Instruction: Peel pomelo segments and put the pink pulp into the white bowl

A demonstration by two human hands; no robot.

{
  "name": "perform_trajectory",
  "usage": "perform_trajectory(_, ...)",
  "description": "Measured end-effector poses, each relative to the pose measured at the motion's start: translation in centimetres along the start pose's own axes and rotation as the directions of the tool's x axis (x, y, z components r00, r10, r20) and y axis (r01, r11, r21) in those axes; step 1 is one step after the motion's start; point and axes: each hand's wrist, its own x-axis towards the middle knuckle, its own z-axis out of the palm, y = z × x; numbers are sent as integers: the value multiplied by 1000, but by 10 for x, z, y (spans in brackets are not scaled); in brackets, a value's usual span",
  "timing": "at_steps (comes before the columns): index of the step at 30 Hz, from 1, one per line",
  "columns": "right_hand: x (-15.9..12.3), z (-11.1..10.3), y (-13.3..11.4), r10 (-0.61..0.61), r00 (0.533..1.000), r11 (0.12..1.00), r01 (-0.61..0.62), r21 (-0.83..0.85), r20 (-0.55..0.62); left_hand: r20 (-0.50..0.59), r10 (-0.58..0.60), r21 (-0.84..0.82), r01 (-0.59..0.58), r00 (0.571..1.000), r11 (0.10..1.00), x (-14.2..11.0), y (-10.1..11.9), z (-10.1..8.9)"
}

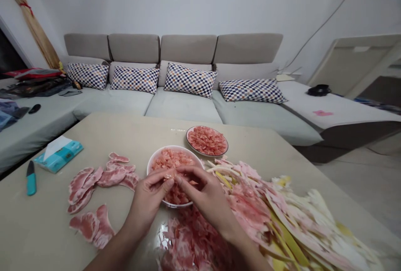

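Both hands meet over a white bowl [175, 205] heaped with pink pomelo pulp [171, 158]. Between the closed fingertips of my left hand [149, 200] and my right hand [205, 193] is a small piece of pomelo flesh [170, 175], partly hidden by the fingers. Left of the bowl lie unpeeled pomelo segments [114, 175], with more segments [94, 225] nearer me. Under my right wrist, a pile of pinkish membrane scraps [191, 237] spreads on the table. Thick pomelo peel [288, 221], white and yellow, is heaped to the right.
Behind the bowl stands a dark-rimmed plate [187, 137] full of pulp. A teal-handled knife [31, 181] and a blue tissue pack [59, 156] lie on the table's left side. Beyond the table [125, 129] runs a sofa [184, 106] with checked cushions [191, 79].
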Motion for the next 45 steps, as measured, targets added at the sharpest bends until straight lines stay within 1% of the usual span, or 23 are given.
perform_trajectory(2,1,-2,0,18,1000,1000,-17,22,-18,9,-58,-80,58,998,995,0,-2,-1)
perform_trajectory(4,3,-5,1,66,998,996,-64,62,-24,14,-119,-173,120,993,978,-1,-2,-1)
perform_trajectory(7,6,-9,4,122,992,987,-118,113,-23,8,-160,-254,157,987,954,-2,-1,-1)
perform_trajectory(9,8,-12,7,119,993,987,-115,113,-24,13,-174,-277,171,985,946,-2,0,0)
perform_trajectory(11,8,-13,9,69,997,994,-68,82,-19,7,-189,-278,184,982,943,-1,1,0)
perform_trajectory(13,8,-12,9,0,1000,999,0,37,-10,-12,-193,-256,184,981,949,0,1,0)
perform_trajectory(15,7,-10,7,-29,1000,1000,29,5,-8,-30,-173,-213,163,984,963,0,0,0)
perform_trajectory(19,3,-4,3,34,999,999,-34,-17,17,-34,-91,-132,86,995,988,0,-2,0)
perform_trajectory(22,2,-1,2,40,999,999,-39,-11,25,-36,-30,-97,27,999,995,0,-2,2)
perform_trajectory(24,2,0,3,43,999,999,-43,-4,23,-48,34,-34,-36,998,999,0,-2,3)
perform_trajectory(26,2,1,4,53,999,999,-53,0,11,-52,90,65,-86,995,994,0,-2,4)
perform_trajectory(29,1,2,5,64,998,998,-64,-4,-14,-45,117,201,-106,992,974,-1,-3,2)
perform_trajectory(32,-2,4,6,39,998,999,-40,-25,-40,-40,122,254,-108,992,961,-2,-5,1)
perform_trajectory(34,-3,5,5,1,998,999,-4,-46,-66,-30,96,212,-87,995,973,-2,-6,1)
perform_trajectory(36,-4,5,5,-19,997,999,15,-50,-79,-18,41,110,-38,999,993,-1,-6,3)
perform_trajectory(39,-4,6,4,19,998,1000,-19,3,-57,7,-70,-53,70,998,996,-1,-5,6)
perform_trajectory(41,-4,7,5,49,998,998,-47,39,-50,37,-126,-124,130,991,984,-2,-4,6)
perform_trajectory(45,-2,7,8,75,997,995,-72,68,-37,73,-155,-203,167,985,965,-5,-5,5)
